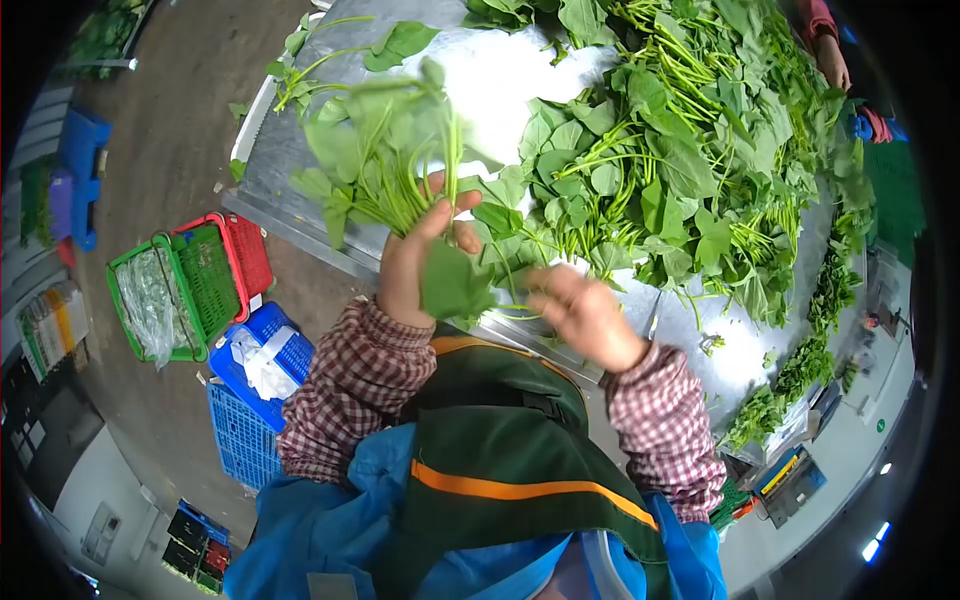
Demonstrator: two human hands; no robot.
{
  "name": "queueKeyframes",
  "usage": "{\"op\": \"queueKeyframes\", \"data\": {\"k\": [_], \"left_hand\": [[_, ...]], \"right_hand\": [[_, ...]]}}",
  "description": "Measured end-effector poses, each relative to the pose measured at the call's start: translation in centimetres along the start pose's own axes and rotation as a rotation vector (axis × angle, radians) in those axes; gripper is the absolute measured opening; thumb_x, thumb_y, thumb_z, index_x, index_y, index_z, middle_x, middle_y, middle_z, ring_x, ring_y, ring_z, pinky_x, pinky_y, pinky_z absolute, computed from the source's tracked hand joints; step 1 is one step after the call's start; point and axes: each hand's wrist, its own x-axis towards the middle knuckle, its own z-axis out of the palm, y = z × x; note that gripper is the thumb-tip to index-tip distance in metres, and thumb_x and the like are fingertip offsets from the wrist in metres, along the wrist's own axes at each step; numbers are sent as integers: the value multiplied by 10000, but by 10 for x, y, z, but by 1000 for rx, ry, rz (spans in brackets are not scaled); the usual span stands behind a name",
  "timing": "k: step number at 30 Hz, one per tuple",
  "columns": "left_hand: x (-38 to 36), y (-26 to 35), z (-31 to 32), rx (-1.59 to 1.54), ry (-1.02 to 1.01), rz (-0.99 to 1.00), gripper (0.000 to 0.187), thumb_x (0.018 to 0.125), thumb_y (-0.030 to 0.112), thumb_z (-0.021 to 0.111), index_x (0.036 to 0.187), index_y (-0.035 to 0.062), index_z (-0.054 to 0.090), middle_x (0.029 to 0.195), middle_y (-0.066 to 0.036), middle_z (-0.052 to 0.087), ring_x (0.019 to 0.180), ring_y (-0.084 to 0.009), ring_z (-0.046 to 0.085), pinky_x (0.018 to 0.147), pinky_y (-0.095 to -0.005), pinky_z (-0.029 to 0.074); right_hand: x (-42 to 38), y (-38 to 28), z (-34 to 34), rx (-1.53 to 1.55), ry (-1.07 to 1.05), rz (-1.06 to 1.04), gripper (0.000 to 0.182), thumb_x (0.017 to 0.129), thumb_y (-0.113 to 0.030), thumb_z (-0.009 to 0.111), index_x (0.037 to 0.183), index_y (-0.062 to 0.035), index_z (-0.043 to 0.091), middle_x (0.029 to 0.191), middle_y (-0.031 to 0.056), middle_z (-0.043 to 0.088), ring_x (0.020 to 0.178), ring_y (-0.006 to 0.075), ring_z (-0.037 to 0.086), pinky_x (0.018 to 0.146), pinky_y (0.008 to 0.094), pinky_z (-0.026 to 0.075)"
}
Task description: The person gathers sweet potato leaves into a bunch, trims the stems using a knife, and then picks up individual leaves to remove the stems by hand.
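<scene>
My left hand (pixel 412 262) is wrapped around a bunch of long-stemmed leafy greens (pixel 390 165), lifted over the near left edge of the metal table (pixel 285 205). The tops of the bunch are blurred. To its right, my right hand (pixel 582 312) is curled with its fingers drawn together, smeared by motion. A leafy stem (pixel 515 308) runs to its fingertips, and a broad leaf (pixel 455 285) hangs between the two hands. A large heap of the same greens (pixel 680 150) covers the table just beyond my right hand.
Loose stems (pixel 325 65) lie at the table's far left. On the floor at left stand a green basket (pixel 205 285) with a plastic bag, a red basket (pixel 250 262) and blue crates (pixel 240 430). Another person's hand (pixel 832 62) is at the far right.
</scene>
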Motion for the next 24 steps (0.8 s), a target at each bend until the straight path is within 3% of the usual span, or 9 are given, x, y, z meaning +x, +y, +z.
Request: {"op": "queueKeyframes", "data": {"k": [1,2,5,10,13,15,17,19,24], "left_hand": [[-1,4,-2,6,-75,-10,244,887,79,425,1127,92,465,1038,-104,556,581,-83,438,562,-242,372],[-2,4,0,-8,-106,-14,257,878,75,390,1122,82,469,1012,-80,556,508,-67,381,524,-225,316],[-3,2,0,-111,-146,-47,250,879,82,382,1112,74,473,982,-56,554,479,-58,357,521,-226,316],[-9,6,7,-54,-211,-65,296,943,206,367,1187,59,448,744,-1,473,482,-46,350,517,-225,300],[-9,6,6,34,-254,-20,299,940,202,378,1193,57,443,732,2,464,484,-58,346,520,-231,297],[-14,7,14,35,-217,-44,282,940,203,381,1170,55,450,707,5,449,487,-67,349,522,-236,295],[-17,6,19,-3,-210,-100,275,941,206,378,1157,54,453,695,5,444,484,-66,347,517,-237,292],[-19,2,22,37,-274,-109,247,942,232,379,1096,59,466,673,22,420,453,-54,319,481,-232,280],[-34,-7,33,196,-365,-213,218,938,257,391,1025,73,473,595,42,356,394,-43,271,422,-211,253]], "right_hand": [[12,7,-10,43,176,118,162,808,-137,591,895,0,594,843,115,615,721,174,613,569,288,490],[28,9,-25,482,281,541,241,855,-205,551,873,33,582,739,116,621,573,124,600,453,250,463],[80,38,-53,397,357,831,382,859,-320,530,856,59,576,594,106,593,405,128,548,358,244,424],[90,53,-37,214,366,531,232,856,-234,511,870,-8,563,656,67,582,437,114,505,403,224,421],[62,5,-41,919,506,531,121,836,-148,503,818,-33,536,671,38,564,536,113,548,433,221,409],[41,17,-46,726,300,638,157,842,-159,500,894,-12,525,683,50,572,617,118,562,454,244,425],[30,25,-32,-478,640,61,212,846,-193,549,896,13,549,661,58,570,563,114,514,496,239,400],[26,-17,-30,196,599,364,191,842,-182,567,840,9,574,638,39,557,560,108,485,542,236,404],[56,-62,-12,761,452,270,168,827,-155,595,852,11,597,670,6,563,602,92,496,553,231,402]]}}
